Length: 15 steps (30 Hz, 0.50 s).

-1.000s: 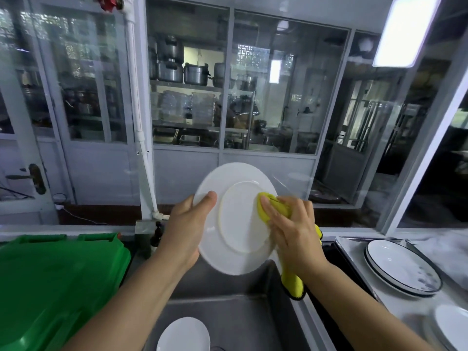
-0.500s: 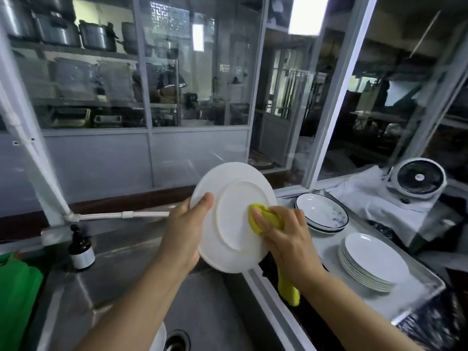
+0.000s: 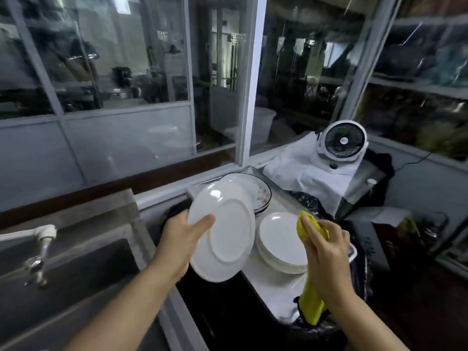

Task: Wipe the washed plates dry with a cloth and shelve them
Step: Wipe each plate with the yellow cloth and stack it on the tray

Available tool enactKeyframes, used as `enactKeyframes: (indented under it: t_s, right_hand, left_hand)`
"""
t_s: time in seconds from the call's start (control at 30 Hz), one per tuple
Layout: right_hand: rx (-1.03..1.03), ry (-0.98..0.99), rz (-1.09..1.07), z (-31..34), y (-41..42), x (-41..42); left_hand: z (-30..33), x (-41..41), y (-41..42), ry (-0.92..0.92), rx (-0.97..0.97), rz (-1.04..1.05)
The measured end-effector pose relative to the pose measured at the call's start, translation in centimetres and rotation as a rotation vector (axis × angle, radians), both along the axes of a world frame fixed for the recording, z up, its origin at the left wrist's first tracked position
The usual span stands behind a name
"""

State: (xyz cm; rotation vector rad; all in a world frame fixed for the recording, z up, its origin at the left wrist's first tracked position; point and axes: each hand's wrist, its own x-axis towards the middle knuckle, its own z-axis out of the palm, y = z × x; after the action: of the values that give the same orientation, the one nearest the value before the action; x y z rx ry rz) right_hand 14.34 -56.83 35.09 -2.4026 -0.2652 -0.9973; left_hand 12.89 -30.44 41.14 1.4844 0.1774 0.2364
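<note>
The left hand (image 3: 181,243) grips a round white ceramic plate (image 3: 222,231) by its near rim, thumb across the underside and fingers hidden behind; the plate is tilted with its base ring facing the camera, held in the air just left of a stack of plain white plates (image 3: 281,243) on a white-lined tray (image 3: 276,295). The right hand (image 3: 326,254) is apart from the plate, fingers curled round a bunched yellow cloth (image 3: 312,300) whose tail hangs below the wrist. Behind the held plate sits a dark-rimmed patterned dish (image 3: 255,192), possibly two stacked; blur hides that. A small white table fan (image 3: 342,144) stands farther back.

The one-handed rim hold looks like the weak point: a still-damp plate could slip towards the steel sink (image 3: 76,274) or knock the stack's edge when lowered, chipping both. Setting it down off-centre could leave the pile leaning.
</note>
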Motion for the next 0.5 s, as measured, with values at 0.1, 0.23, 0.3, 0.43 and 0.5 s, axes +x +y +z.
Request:
enactKeyframes:
  t_s: [0.1,0.23,0.3,0.43,0.5]
  right_hand:
    - [0.016,0.042,-0.050,-1.6,-5.3,1.9]
    - [0.055,0.090,-0.104,-3.1,-10.4,4.1]
    - [0.059,0.113,-0.108,-3.9,-12.5,5.0]
    - [0.083,0.154,-0.140,-5.1,-15.2,6.5]
    - [0.090,0.159,-0.165,-5.5,-15.9,7.1]
  left_hand:
    - [-2.3,4.4,-5.8,-0.006,0.225,-0.049]
    - [-5.1,8.6,-12.2,-0.095,0.683,-0.111]
    - [-6.6,10.3,-14.4,-0.268,0.960,-0.121]
    - [-10.5,13.5,-17.4,-0.629,1.284,-0.295]
    - [-13.1,14.6,-18.2,-0.746,1.376,-0.291]
